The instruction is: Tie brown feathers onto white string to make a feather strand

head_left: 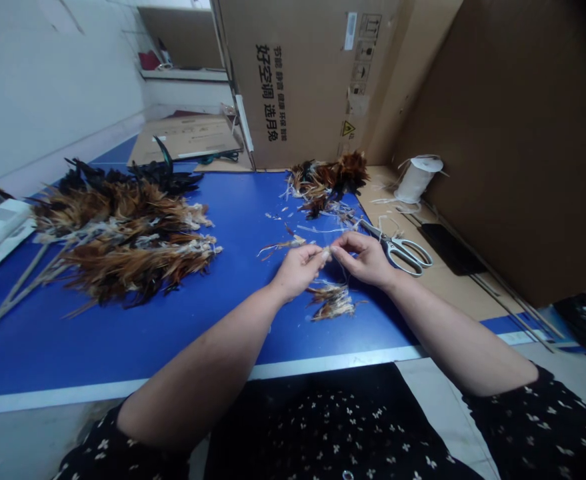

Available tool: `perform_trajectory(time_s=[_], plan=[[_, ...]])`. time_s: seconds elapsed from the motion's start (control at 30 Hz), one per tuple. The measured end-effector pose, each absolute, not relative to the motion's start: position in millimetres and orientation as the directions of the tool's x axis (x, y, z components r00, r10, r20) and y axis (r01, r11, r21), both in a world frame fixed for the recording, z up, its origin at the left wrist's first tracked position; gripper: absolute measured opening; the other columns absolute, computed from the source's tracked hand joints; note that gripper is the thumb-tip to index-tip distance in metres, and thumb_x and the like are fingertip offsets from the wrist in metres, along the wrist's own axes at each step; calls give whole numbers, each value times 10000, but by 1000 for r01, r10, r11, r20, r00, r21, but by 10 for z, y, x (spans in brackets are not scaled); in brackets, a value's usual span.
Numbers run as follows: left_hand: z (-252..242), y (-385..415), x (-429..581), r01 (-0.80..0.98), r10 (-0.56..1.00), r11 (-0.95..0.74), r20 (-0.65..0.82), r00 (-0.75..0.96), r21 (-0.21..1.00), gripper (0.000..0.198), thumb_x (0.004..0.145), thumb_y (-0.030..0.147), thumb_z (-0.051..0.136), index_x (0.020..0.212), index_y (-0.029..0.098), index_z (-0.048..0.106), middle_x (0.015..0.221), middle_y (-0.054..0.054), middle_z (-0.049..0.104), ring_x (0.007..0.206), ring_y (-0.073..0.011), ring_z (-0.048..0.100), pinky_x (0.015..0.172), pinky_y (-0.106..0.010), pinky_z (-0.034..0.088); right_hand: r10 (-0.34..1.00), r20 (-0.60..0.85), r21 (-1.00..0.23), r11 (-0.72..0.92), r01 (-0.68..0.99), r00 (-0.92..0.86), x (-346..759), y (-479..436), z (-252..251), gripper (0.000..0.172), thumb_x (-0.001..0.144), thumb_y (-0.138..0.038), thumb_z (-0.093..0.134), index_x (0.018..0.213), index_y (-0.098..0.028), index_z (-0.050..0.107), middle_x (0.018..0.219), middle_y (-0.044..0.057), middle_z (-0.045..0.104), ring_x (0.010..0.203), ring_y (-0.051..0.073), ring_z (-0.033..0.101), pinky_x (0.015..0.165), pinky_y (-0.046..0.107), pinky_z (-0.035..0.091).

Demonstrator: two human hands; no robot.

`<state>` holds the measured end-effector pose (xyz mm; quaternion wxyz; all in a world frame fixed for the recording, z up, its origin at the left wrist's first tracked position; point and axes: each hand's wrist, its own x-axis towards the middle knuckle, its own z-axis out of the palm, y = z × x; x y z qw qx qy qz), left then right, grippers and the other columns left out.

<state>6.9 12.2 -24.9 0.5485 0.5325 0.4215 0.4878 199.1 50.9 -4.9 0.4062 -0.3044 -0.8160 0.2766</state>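
Note:
My left hand point(299, 268) and my right hand point(363, 259) meet fingertip to fingertip over the blue table point(243, 267). Both are closed in a pinch around a small pale bit point(327, 254), too small to name. A thin pale strand hangs below my right fingers. Just under the hands is a small bunch of brown and cream feathers point(333, 301). Loose brown feathers point(283, 245) show beyond my left hand. Scissors with grey handles point(403, 255) lie to the right of my right hand, their blades pointing away from me.
Large feather bunches point(137, 263) cover the left of the table, near pale sticks point(23, 290). Another feather pile point(330, 177) lies at the back. A spool of white string point(417, 180) stands on cardboard at right. Cardboard boxes point(307, 80) wall the far side.

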Motion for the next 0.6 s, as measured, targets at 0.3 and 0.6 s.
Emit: perform_trajectory(time_s=[0.3,0.6], plan=[[-155,110,11,-125,979,-202,201,-24,971,321,894,474,717,873,155,745,657,8,560,568,-89,477,557,-214,390,798,511,-631,600,492,-319,2113,612,-36,519,996,-573,560,645,-193,605,578,13,559,540,136,474,562,291,417],[-288,224,-2,-174,970,-215,188,-156,961,416,871,569,730,912,156,718,690,17,559,531,-65,443,524,-208,383,530,285,-686,695,216,-799,2219,498,241,209,936,-346,698,1007,-161,766,936,87,702,846,193,639,825,338,531]])
